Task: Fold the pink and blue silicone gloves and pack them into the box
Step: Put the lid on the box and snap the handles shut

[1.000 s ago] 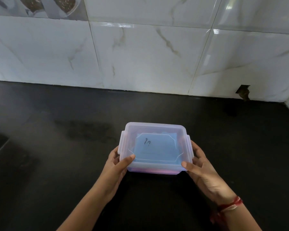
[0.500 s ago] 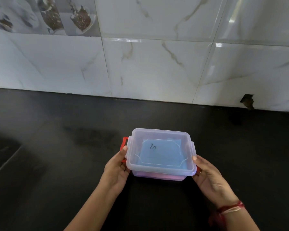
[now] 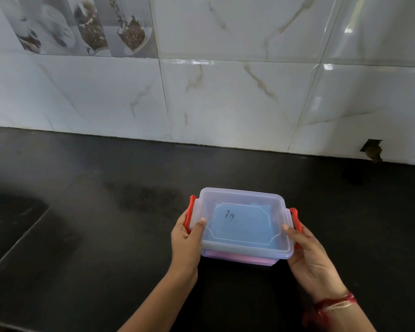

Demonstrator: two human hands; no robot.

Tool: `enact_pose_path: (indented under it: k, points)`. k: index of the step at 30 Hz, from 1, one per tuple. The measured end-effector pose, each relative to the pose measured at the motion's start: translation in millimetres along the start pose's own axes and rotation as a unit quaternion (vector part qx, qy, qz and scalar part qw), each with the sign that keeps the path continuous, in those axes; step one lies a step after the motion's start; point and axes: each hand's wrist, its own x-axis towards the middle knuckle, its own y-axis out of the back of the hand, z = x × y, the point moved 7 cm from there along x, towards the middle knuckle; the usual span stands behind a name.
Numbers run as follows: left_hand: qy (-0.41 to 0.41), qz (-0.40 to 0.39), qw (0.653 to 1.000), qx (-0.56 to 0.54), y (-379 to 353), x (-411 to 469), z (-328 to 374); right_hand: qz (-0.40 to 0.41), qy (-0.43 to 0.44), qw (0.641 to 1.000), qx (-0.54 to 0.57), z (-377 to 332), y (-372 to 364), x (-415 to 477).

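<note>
The box, clear plastic with its lid on, is over the near part of the black counter, a little right of its middle and well apart from the back edge; whether its base rests on the counter or is just off it cannot be told. Through the lid the blue glove shows lying flat on top, and the pink glove shows as a band along the bottom of the near wall, under the blue one. A small dark scribble marks the lid. A red latch stands at each short side, the left latch and the right latch; whether they are clipped shut cannot be told. The left hand grips the box's left end, thumb pressed on the lid's near left corner and fingers curled round the latch side. The right hand grips the right end, thumb tip on the lid's rim and the other fingers wrapped under that side, mostly hidden. A red thread band circles the right wrist. Along the counter's back edge rises a wall of white marbled tiles, with a picture tile at its upper left and a chipped hole low on the right.
</note>
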Motion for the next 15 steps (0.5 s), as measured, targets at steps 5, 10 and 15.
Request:
enact_pose_path:
  k: [5,10,15]
  points:
    - [-0.008,0.021,0.999,0.032,0.3,-0.9,0.7,-0.010,-0.003,1.000,-0.020,-2.2,-2.4,-0.9]
    - [-0.062,0.017,0.996,0.067,-3.0,-5.0,7.6,-0.010,-0.002,0.999,-0.032,-2.7,-3.6,-1.7]
    - [-0.096,0.003,0.975,0.199,-5.0,-6.8,13.8,-0.001,-0.001,0.999,-0.045,-4.0,-2.7,-2.2]
